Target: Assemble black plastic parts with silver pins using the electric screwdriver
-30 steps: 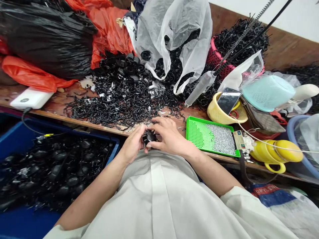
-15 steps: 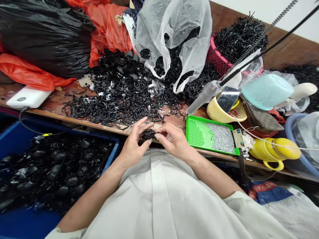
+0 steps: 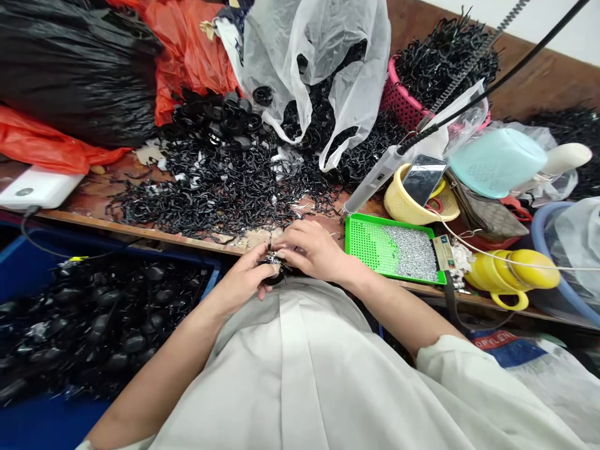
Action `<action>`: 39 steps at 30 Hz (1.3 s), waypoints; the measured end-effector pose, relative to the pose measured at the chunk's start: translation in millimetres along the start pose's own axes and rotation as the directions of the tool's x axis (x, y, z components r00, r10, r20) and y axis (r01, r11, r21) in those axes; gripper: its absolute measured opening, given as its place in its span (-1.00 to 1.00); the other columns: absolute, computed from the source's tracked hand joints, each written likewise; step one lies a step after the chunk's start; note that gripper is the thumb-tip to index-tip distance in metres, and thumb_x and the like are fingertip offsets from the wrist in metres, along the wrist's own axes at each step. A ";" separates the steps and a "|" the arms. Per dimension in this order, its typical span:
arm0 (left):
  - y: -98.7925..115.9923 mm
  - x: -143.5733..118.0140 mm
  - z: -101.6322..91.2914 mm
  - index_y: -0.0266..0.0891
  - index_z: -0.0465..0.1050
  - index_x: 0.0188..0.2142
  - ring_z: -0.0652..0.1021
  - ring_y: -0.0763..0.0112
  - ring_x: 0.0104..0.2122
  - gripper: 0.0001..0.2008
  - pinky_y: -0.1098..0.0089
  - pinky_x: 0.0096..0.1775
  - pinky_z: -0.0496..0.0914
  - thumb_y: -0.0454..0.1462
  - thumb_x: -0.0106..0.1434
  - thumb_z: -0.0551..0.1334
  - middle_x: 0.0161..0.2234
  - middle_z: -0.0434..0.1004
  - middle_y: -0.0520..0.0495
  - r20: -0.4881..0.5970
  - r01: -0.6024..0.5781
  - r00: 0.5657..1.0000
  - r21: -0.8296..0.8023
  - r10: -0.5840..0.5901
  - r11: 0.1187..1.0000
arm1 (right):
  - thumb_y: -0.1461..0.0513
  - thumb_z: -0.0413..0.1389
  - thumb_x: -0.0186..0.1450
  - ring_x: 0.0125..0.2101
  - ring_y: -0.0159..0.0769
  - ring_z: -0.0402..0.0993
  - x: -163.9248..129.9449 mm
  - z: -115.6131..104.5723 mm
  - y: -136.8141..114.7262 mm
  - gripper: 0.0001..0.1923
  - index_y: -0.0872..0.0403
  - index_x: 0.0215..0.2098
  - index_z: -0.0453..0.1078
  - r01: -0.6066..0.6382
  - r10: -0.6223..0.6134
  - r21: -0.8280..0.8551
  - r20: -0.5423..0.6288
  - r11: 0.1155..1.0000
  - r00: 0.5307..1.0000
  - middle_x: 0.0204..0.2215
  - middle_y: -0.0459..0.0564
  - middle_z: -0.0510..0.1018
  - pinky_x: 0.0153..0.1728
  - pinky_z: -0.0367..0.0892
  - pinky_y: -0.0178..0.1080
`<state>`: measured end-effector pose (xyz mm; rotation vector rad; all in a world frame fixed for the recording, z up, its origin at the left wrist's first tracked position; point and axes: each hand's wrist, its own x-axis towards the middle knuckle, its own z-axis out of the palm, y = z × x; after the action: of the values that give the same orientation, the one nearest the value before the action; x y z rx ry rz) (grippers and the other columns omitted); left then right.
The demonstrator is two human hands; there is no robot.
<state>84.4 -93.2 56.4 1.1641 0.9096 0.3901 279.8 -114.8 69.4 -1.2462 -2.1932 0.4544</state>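
Both hands meet at the table's front edge, close to my body. My left hand (image 3: 250,273) is closed around a small round black plastic part (image 3: 274,276), thumb on top. The fingers of my right hand (image 3: 309,250) are bent against the upper side of the same part, where something small and shiny shows; my fingers partly cover it. Just beyond lies a heap of thin black plastic strips (image 3: 210,194). To the right, a green tray (image 3: 370,244) holds many small silvery pieces (image 3: 412,253).
A grey electric screwdriver (image 3: 372,181) hangs on a cord beside the tray. A blue bin (image 3: 213,281) of black parts stands at left. A yellow basket (image 3: 403,209) with a phone (image 3: 424,178), a yellow cup (image 3: 492,275) and a white plastic bag (image 3: 323,37) are on the table.
The black part has been lowered slightly and turned, so a shiny bit now shows on it. My right hand has shifted left over it. The whole view has moved a little.
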 end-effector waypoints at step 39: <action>22.5 39.9 12.7 -0.25 0.33 -0.29 0.53 0.41 -0.54 -0.78 0.45 -0.61 0.42 -0.33 0.07 0.33 -0.43 0.48 0.01 -0.102 -0.013 0.994 -0.463 -0.038 0.886 | 0.06 0.06 0.33 -0.22 -0.31 0.39 -45.1 -62.8 60.3 -0.46 -0.09 0.23 0.08 -0.221 0.393 0.328 -0.822 0.919 0.412 -0.10 0.03 0.37 -0.22 0.38 -0.23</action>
<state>122.2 -64.9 61.8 0.6993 0.8554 0.6282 377.6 -122.1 71.5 -1.3609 -0.9944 0.0579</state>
